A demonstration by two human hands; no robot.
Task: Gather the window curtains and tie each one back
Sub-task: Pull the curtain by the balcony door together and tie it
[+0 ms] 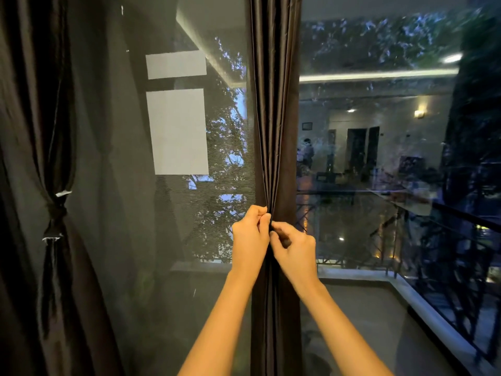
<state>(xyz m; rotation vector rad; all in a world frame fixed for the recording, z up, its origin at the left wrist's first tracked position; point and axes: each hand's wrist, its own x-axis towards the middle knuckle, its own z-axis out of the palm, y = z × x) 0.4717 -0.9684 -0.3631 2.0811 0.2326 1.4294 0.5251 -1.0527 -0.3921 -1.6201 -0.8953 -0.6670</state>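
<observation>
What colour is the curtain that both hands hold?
Dark brown, with a slight sheen; the head view shows the curtain best.

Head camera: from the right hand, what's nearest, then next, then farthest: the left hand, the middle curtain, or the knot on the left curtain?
1. Middle curtain: pinched by the right hand itself.
2. Left hand: just beside it, across the folds.
3. Knot on the left curtain: far off left.
</observation>
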